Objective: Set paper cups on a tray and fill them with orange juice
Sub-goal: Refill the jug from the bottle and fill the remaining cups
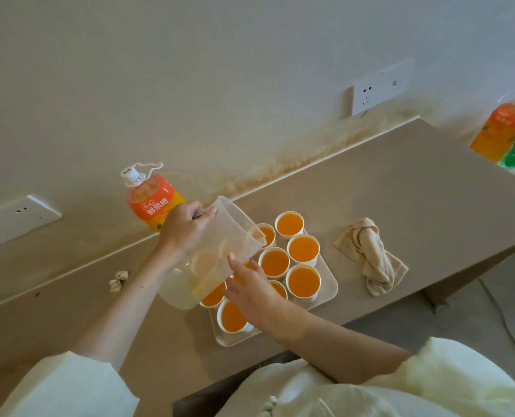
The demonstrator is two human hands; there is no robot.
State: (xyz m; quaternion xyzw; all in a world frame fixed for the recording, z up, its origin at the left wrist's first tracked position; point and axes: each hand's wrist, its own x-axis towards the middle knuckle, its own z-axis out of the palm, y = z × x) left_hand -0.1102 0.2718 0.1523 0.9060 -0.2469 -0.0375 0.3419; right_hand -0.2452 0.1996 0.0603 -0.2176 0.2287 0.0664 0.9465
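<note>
A white tray (330,288) on the beige counter carries several white paper cups (303,248) filled with orange juice. My left hand (184,228) grips the handle of a clear plastic pitcher (229,224), tipped with its spout over the cups at the tray's far left; almost no juice shows inside it. My right hand (251,291) hovers over the tray with fingers extended, its fingertips touching the pitcher's lower side. Behind the pitcher stands an orange juice bottle (152,203) with a white cap, against the wall.
A crumpled beige cloth (370,255) lies right of the tray. A small crumpled wad (118,281) sits left of the pitcher. More juice bottles (503,130) stand at the far right. Wall sockets (379,88) sit above the counter, whose front edge runs just below the tray.
</note>
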